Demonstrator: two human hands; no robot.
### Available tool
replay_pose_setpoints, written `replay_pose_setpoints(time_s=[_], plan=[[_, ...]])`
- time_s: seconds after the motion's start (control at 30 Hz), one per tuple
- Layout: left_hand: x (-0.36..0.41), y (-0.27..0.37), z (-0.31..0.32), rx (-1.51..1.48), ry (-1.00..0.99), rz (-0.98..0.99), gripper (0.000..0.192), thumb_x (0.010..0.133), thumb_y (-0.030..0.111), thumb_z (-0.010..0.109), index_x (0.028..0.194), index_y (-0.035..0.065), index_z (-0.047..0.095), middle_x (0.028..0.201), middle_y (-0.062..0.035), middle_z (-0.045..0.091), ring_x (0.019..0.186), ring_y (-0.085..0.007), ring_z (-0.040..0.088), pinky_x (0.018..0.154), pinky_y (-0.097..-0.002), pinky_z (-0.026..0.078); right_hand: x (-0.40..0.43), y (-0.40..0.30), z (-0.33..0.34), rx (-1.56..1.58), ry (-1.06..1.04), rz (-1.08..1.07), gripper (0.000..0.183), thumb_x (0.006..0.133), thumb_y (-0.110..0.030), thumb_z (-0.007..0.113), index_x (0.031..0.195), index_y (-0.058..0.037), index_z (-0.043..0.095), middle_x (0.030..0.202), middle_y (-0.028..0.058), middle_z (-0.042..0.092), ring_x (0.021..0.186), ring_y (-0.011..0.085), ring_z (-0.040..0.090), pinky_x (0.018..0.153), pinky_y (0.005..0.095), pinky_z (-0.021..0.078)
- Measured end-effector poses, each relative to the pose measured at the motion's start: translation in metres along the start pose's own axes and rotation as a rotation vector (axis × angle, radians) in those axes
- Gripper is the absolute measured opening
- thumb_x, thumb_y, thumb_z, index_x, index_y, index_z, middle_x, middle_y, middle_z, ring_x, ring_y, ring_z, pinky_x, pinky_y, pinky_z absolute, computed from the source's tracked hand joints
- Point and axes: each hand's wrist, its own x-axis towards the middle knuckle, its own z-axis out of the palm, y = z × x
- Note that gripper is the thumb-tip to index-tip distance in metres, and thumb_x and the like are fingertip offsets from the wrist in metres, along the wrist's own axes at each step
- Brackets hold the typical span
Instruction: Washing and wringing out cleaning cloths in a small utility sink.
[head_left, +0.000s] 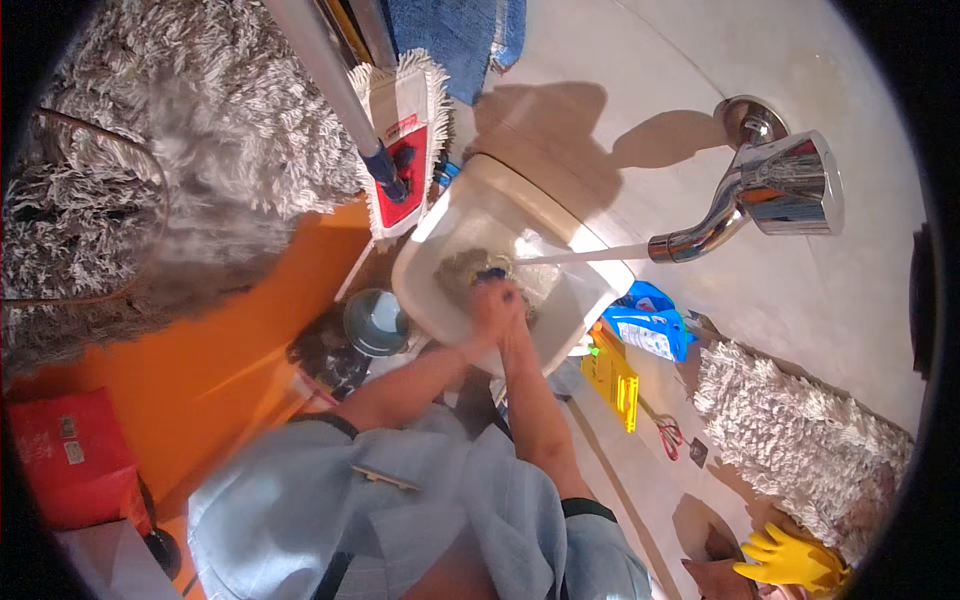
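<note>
My left hand (489, 309) and my right hand (513, 307) are pressed together inside a cream utility sink (420, 300). They close around a small dark-blue object (491, 275), which shows just past the fingers. Blur and the overlapping fingers hide what it is. A stream of water (585, 256) runs from a chrome wall tap (712, 225) into the basin and lands close beyond my hands. Cloudy water (461, 270) lies at the basin bottom.
A flat mop with a red plate (409, 180) leans left of the sink, by a greenish bucket (376, 322). Shaggy mop heads (795, 442) hang at both sides. Right of the sink are a blue packet (649, 322), a yellow plastic item (613, 382) and a yellow rubber glove (795, 559).
</note>
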Motion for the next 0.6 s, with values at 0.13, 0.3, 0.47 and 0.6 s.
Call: replay_pose_setpoints(time_s=[0.13, 0.3, 0.47, 0.6], plan=[[0.071, -0.012, -0.006, 0.036, 0.184, -0.214, 0.020, 0.084, 0.027, 0.065, 0.082, 0.0081, 0.067, 0.087, -0.0150, 0.063, 0.089, -0.0382, 0.061, 0.078, -0.0457, 0.050, 0.025, 0.003, 0.014, -0.071, 0.266, -0.142, 0.041, 0.100, -0.038, 0.042, 0.112, -0.0028, 0.060, 0.108, 0.0157, 0.066, 0.100, 0.0292, 0.065, 0.084, 0.0412, 0.0557], [0.012, 0.002, 0.003, 0.154, -0.058, -0.029, 0.031, 0.089, 0.037, 0.058, 0.081, 0.0078, 0.066, 0.088, -0.0188, 0.063, 0.084, -0.0382, 0.062, 0.075, -0.0516, 0.049, 0.021, -0.038, 0.001, -0.101, 0.073, -0.038, 0.035, 0.099, -0.032, 0.044, 0.111, -0.0029, 0.061, 0.100, 0.0138, 0.067, 0.089, 0.0274, 0.067, 0.078, 0.0420, 0.0570], [0.040, 0.017, 0.019, 0.065, -0.024, -0.122, 0.035, 0.092, 0.040, 0.054, 0.088, 0.0083, 0.068, 0.092, -0.0215, 0.066, 0.088, -0.0392, 0.063, 0.078, -0.0501, 0.049, 0.093, -0.047, -0.163, -1.402, 0.135, -0.685, 0.036, 0.100, -0.030, 0.040, 0.109, -0.0014, 0.060, 0.098, 0.0121, 0.066, 0.093, 0.0259, 0.066, 0.083, 0.0436, 0.0549], [0.105, -0.080, -0.023, -0.107, 0.015, -0.258, 0.037, 0.091, 0.042, 0.060, 0.106, 0.0094, 0.068, 0.108, -0.0159, 0.068, 0.091, -0.0349, 0.065, 0.079, -0.0482, 0.050, 0.078, -0.006, -0.005, -0.183, 0.201, -0.030, 0.031, 0.101, -0.016, 0.032, 0.115, -0.0011, 0.056, 0.109, 0.0116, 0.065, 0.098, 0.0257, 0.064, 0.089, 0.0390, 0.0531]])
